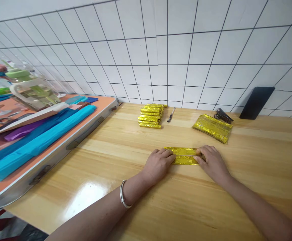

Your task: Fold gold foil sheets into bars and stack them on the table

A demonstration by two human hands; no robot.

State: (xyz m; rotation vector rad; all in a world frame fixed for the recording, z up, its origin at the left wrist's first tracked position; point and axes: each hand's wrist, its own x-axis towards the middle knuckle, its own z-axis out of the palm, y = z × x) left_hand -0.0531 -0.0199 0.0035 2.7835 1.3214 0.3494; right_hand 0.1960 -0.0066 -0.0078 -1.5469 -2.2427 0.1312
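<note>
Item 1: gold foil strip (185, 155), one, lying flat on the wooden tabletop (126, 157) at the centre of view. The left hand (158, 164) sits at its 9 o'clock end, fingers curled down and pressing on the foil; the right hand (211, 162) sits at its 3 o'clock end, fingers likewise bent and pinning the strip (neither hand lifts it). One silver bangle (123, 194) on the left wrist.

Item 2: stack of folded gold strips (151, 116), at 11 o'clock from the hands, well apart; roughly six layers show, exact count unclear.

Item 3: loose pile of gold foil sheets (212, 128), at 1 o'clock, one pile, number of sheets cannot be told.

Item 4: pen (171, 114), one, just beside the stack at its 3 o'clock.

Item 5: stapler (222, 115), one, dark, at the pile's 12 o'clock.

Item 6: black tablet-like slab (256, 102), one, leaning on the tiled wall (186, 50).

Item 7: orange tray (103, 105) at 9 o'clock, holding blue and purple paper rolls (35, 144).

No legible writing.
</note>
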